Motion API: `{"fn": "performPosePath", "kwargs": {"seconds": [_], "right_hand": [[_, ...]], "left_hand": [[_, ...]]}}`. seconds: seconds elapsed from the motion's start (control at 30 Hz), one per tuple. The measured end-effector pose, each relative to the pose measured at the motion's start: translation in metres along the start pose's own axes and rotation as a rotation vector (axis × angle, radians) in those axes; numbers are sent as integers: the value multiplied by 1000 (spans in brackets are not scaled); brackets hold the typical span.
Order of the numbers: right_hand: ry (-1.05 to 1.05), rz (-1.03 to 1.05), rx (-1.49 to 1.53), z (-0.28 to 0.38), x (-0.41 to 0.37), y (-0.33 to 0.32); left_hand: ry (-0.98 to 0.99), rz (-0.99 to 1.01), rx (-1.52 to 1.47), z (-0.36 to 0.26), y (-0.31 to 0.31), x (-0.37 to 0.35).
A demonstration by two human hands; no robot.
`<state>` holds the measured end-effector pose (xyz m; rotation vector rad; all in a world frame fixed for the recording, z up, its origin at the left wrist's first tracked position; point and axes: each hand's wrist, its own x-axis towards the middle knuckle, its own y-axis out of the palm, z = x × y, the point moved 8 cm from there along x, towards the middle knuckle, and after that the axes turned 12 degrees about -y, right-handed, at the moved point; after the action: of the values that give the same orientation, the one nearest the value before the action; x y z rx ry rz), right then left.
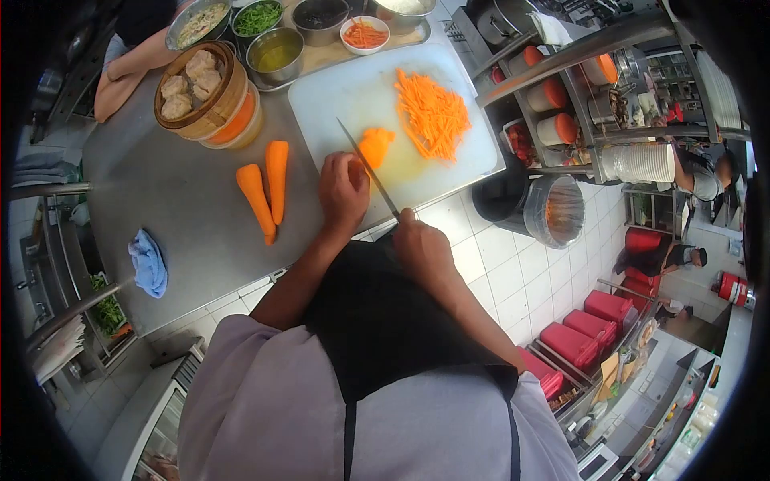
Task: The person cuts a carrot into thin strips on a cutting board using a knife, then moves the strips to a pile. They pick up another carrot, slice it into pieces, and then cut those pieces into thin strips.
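My right hand (pixel 423 248) is wrapped round the handle of a long knife (pixel 370 171), whose blade points up and to the left over the white cutting board (pixel 321 104). Beside the blade, my left hand (pixel 345 188) has its fingers curled at a piece of orange carrot; what lies under the fingertips is partly hidden. Cut carrot pieces (pixel 376 146) lie just right of the blade. A pile of carrot strips (pixel 433 116) covers the board's right part. Two whole carrots (pixel 254 192) rest on the metal table (pixel 200 256), left of my left hand.
A bamboo steamer (pixel 196 116) with dumplings stands at the upper left. Metal bowls (pixel 275 54) and a white bowl (pixel 365 34) line the back. A blue cloth (pixel 148 263) lies at the left edge. Another person's arm (pixel 132 72) rests beyond the steamer. Bins (pixel 554 211) stand right.
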<state>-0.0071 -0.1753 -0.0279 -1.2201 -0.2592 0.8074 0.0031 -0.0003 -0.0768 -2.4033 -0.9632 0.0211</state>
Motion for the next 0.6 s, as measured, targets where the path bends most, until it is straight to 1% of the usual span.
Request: {"fn": "performPosePath", "kwargs": {"seconds": [0.03, 0.13, 0.23, 0.33, 0.43, 0.6], "right_hand": [[7, 15, -7, 0, 1, 2], [-74, -15, -56, 6, 18, 4], [-127, -68, -48, 2, 53, 21], [-156, -73, -94, 4, 72, 28], [-110, -33, -50, -4, 74, 35], [-104, -100, 4, -8, 71, 31]], "left_hand": [[-5, 6, -2, 0, 0, 0], [-16, 19, 0, 0, -1, 0], [-26, 23, 14, -1, -1, 0], [5, 12, 5, -4, -3, 0], [-36, 25, -16, -3, -3, 0], [-53, 46, -46, -4, -5, -2]]}}
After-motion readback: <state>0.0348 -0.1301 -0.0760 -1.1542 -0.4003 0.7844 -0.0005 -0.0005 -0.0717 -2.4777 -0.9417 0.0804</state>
